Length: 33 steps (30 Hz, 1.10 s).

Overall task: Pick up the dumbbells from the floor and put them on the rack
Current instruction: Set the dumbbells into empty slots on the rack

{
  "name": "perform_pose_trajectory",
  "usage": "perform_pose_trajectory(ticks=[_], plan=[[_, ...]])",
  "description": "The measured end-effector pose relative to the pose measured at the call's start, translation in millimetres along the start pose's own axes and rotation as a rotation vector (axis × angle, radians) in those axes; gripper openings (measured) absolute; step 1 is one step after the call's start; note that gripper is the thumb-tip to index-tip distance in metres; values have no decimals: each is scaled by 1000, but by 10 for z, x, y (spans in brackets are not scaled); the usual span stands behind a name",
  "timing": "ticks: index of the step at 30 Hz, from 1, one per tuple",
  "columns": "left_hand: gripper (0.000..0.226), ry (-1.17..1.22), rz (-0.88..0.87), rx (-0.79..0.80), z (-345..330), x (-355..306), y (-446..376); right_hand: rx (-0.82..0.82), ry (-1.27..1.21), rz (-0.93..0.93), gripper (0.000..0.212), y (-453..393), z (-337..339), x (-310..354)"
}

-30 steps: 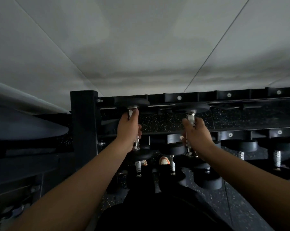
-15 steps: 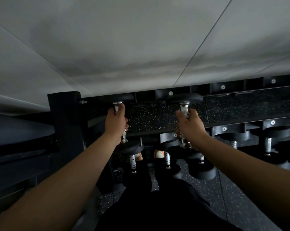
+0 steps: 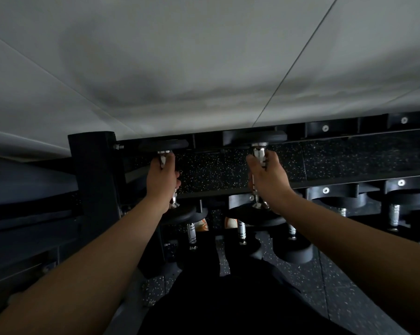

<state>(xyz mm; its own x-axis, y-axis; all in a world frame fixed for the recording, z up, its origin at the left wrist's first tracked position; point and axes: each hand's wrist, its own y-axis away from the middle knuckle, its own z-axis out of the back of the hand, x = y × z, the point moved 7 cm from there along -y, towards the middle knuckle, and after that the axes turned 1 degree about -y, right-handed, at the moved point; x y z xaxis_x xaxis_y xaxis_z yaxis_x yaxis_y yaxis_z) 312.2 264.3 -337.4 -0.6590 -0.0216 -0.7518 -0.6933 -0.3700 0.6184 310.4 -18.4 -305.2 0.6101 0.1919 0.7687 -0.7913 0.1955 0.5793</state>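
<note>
My left hand point(image 3: 161, 178) is closed round the chrome handle of a black dumbbell point(image 3: 164, 144) at the left end of the rack's top tier point(image 3: 349, 131). My right hand point(image 3: 268, 177) grips the handle of a second, larger black dumbbell point(image 3: 255, 137) beside it. Both dumbbells lie across the top tier, far heads at the back rail, near heads just below my wrists. My fingers hide the middle of each handle.
The rack's black upright post point(image 3: 93, 180) stands left of my left hand. Several more dumbbells point(image 3: 395, 209) rest on the lower tier. A pale wall rises behind the rack. Speckled rubber floor point(image 3: 337, 286) and my shoes point(image 3: 230, 222) show below.
The view has tilted up a little, so the rack sits lower in frame. Both hands kept their grip on the dumbbells at the top tier and reach slightly further in.
</note>
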Motion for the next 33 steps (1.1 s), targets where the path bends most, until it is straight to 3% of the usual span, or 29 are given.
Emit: perform_pose_trajectory(ticks=[11, 16, 21, 33], plan=[[29, -83, -16, -32, -15, 42, -31, -10, 108, -88, 44, -307, -122, -72], [45, -223, -22, -49, 18, 113, -83, -8, 196, -31, 30, -294, -174, -167], [56, -260, -12, -68, 27, 113, -87, -8, 208, -33, 30, -263, -148, -163], [58, -357, -3, -103, 63, 113, 244, 81, 383, -47, 84, -54, -135, -53]])
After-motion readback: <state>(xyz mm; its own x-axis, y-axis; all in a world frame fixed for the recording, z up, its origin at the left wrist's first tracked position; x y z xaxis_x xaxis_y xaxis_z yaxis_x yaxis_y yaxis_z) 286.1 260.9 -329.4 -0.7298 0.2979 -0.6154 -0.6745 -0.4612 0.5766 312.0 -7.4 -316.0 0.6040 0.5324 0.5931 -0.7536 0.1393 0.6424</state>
